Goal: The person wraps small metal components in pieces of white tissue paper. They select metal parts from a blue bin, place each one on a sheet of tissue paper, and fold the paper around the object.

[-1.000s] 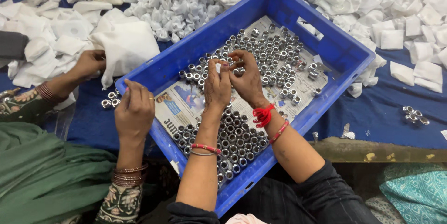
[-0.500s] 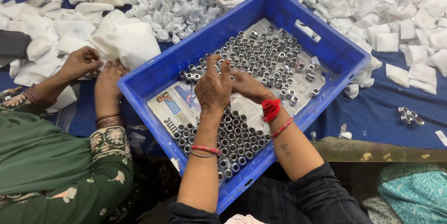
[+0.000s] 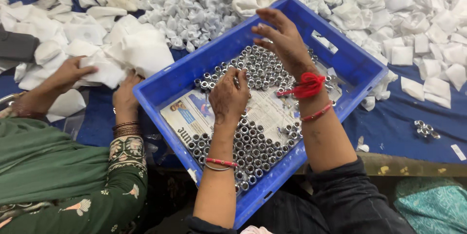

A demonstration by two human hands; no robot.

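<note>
A blue plastic crate (image 3: 160, 93) lined with newspaper (image 3: 194, 115) holds several small shiny metal rings (image 3: 253, 139), standing in rows. My left hand (image 3: 228, 99) rests palm down in the middle of the crate, its fingers curled onto rings at the edge of the far cluster (image 3: 265, 68). My right hand (image 3: 283, 39) hovers above the crate's far part with its fingers spread, and nothing shows in it. Red thread and bangles circle both wrists.
Heaps of white folded paper pieces (image 3: 194, 10) cover the blue cloth behind and right of the crate. On the left a co-worker in green sleeves (image 3: 58, 175) handles white pieces (image 3: 104, 71) with both hands. A few loose rings (image 3: 425, 129) lie at the right.
My right hand has lifted off the rings and moved toward the crate's far wall. The co-worker's hand by the crate's left edge has gone back to the white pieces.
</note>
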